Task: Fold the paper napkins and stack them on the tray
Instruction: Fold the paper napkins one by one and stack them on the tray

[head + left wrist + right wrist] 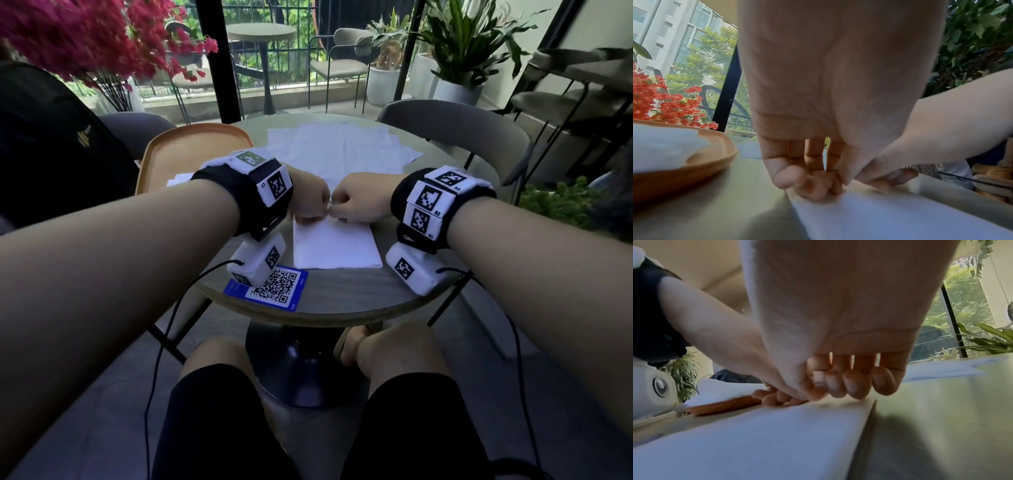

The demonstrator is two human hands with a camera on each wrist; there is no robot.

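Hands meet knuckle to knuckle at the far edge of a folded white paper napkin point(335, 245) lying flat on the round grey bench point(342, 294). Left hand point(306, 197) and right hand point(359, 198) each pinch that edge with curled fingers. Orange oval tray point(181, 154) sits left, holding napkins. Loose unfolded white napkins point(342, 147) lie beyond.

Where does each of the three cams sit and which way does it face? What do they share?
Head: on the head, looking forward and down at the round table; both forearms, left hand, right hand and knees show.
Left wrist: under the left wrist, looking along the palm to the fingers on the napkin; the right forearm also shows.
Right wrist: under the right wrist, facing the same napkin; the left forearm also shows.
Shared: all three see the napkin and the orange tray.
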